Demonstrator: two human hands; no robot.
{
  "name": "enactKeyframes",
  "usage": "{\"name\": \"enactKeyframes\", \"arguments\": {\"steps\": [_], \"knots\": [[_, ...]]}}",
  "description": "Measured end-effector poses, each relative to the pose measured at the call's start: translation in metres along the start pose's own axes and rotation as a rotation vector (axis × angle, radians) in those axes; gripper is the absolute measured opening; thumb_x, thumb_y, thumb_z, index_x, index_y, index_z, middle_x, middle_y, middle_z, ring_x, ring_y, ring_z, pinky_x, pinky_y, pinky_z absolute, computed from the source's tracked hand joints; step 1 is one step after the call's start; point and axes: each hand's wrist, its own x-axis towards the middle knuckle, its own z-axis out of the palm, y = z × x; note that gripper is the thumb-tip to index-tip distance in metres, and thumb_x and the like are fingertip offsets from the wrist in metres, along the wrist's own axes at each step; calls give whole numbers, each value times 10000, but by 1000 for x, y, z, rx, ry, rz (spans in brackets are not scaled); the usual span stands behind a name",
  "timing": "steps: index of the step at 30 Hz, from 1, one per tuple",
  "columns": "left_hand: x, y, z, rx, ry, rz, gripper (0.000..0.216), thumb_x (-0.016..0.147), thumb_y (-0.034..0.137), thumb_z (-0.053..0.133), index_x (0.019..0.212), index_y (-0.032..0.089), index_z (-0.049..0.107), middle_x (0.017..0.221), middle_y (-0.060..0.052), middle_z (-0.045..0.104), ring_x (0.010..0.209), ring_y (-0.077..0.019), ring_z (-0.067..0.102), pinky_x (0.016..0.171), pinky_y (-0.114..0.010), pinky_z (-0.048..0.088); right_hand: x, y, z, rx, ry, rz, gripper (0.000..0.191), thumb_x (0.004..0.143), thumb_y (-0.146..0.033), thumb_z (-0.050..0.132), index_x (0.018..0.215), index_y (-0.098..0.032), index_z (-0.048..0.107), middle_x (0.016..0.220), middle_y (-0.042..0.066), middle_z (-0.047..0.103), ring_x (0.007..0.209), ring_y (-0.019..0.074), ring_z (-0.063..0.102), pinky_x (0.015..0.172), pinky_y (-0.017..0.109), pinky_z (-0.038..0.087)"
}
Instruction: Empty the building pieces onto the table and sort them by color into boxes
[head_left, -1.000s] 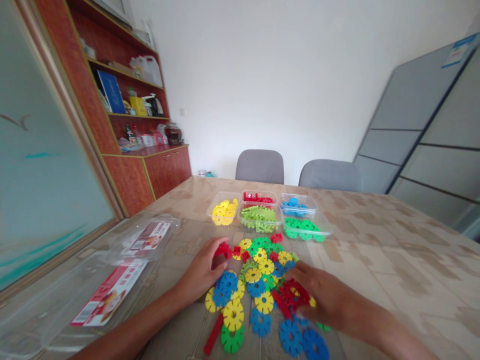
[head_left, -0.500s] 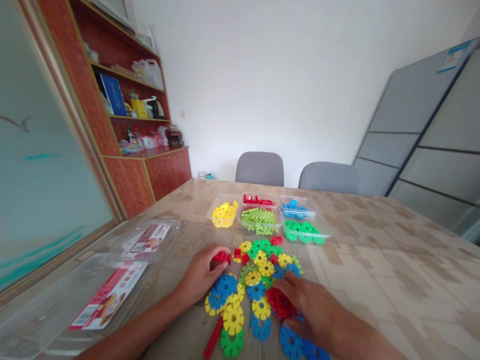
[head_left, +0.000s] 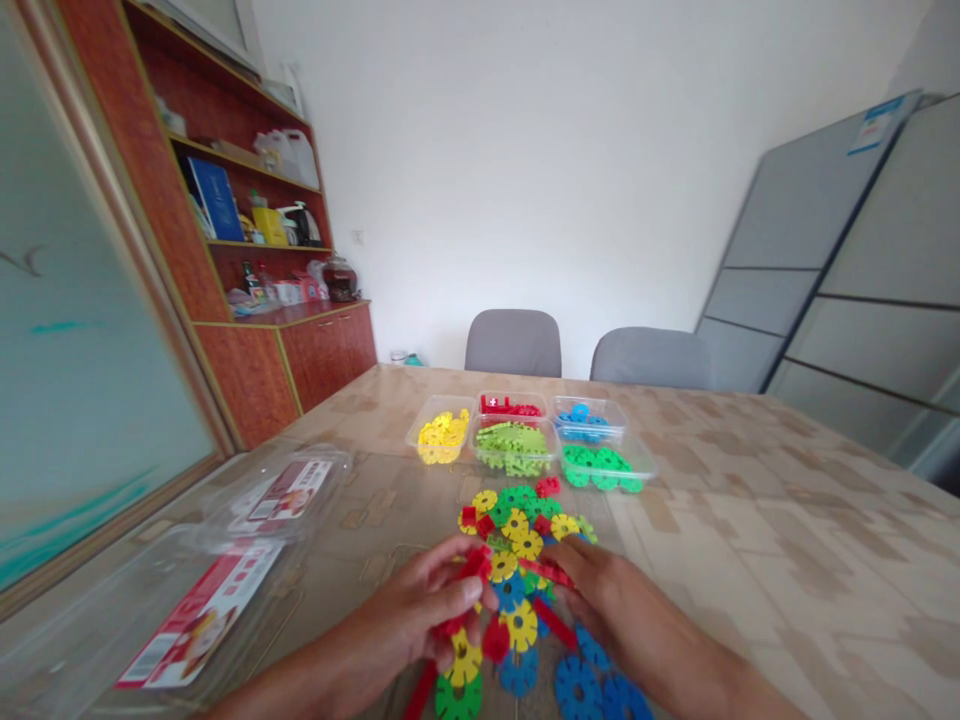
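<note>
My left hand (head_left: 427, 605) is closed around several red plastic building pieces (head_left: 474, 568), with thumb and fingers bent over them. To its right, my right hand (head_left: 600, 590) has its fingers curled round a red strip-like piece (head_left: 546, 573); part of it is hidden under the fingers. Between the hands, a red piece (head_left: 496, 638) and a red bar (head_left: 555, 624) show over the yellow and blue discs. Below lie a yellow notched disc (head_left: 523, 626), a green disc (head_left: 459, 697) and a blue disc (head_left: 578, 686). Another red bar (head_left: 420, 692) lies beside the green disc.
Clear tubs stand behind the pile: yellow (head_left: 412, 437), light green (head_left: 556, 455), green (head_left: 651, 470), with red and blue ones further back. Clear lids (head_left: 180, 550) with paper labels lie at the left. Two grey chairs (head_left: 513, 342) are at the table's far side.
My left hand has moved right and nearer, over the discs, with red pieces in it. The red cluster under my right hand has come apart; a red strip is now in its fingers.
</note>
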Motion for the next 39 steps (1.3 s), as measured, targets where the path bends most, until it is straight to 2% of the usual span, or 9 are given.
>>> {"name": "enactKeyframes", "arguments": {"steps": [3,7,10,16,20,26,33,36,39], "knots": [[-8,-3,10,-148,-153,-126,554,830,434,670,1297,220,463,1122,-96,630,884,-183,658,645,-247,511,1,-9,1,28,20,-36,237,971,-187,373,1144,-188,535,1086,105,596,950,207,608,839,334,520],[-10,-7,18,-306,-267,-185,421,886,448,588,1233,214,540,1163,-99,635,987,-213,652,799,-322,509,1,-20,12,58,-25,-104,214,951,-154,383,1103,-185,531,1044,96,589,918,189,601,813,297,521],[-9,-10,23,-360,-267,-202,376,880,450,601,1153,191,596,1071,-96,681,928,-190,675,752,-258,504,0,-23,26,27,-49,-149,130,938,-160,431,1003,-182,541,957,79,615,841,181,611,722,255,516],[-6,-14,23,-376,-246,-209,349,849,382,659,1114,156,629,1042,-116,693,859,-176,692,706,-221,506,-3,-16,40,-26,58,-171,81,956,-265,464,897,-209,473,823,23,634,708,156,604,599,213,457],[-5,-13,20,-367,-269,-178,340,863,304,643,1157,137,620,969,-118,696,855,-172,679,728,-248,521,-2,-16,36,-14,42,-229,133,951,-328,496,902,-205,500,909,53,666,802,178,615,699,246,482],[-5,-5,23,-382,-323,-180,356,811,262,716,1146,179,627,994,-57,662,804,-109,653,717,-197,520,0,-28,25,8,18,-277,275,932,-406,515,1110,-196,536,1098,106,658,991,239,572,866,364,472],[-3,-6,14,-334,-221,-139,374,808,203,692,1168,168,596,1018,-83,670,768,-141,673,606,-206,543,-2,-22,18,89,188,-345,473,926,-325,552,1345,-219,361,1273,106,579,1168,232,512,995,357,411],[1,-1,8,-272,-164,-120,387,794,210,699,1158,163,578,1027,-105,682,834,-195,692,603,-218,533,1,-8,20,121,221,-281,382,939,-228,517,1309,-249,423,1197,69,621,1099,199,561,959,326,434],[9,13,1,-174,-33,-80,397,769,209,715,1138,165,573,1020,-99,689,812,-192,697,579,-205,514,5,13,28,202,273,-112,191,938,-184,475,1097,-224,574,997,44,674,932,175,623,835,285,480]]}}
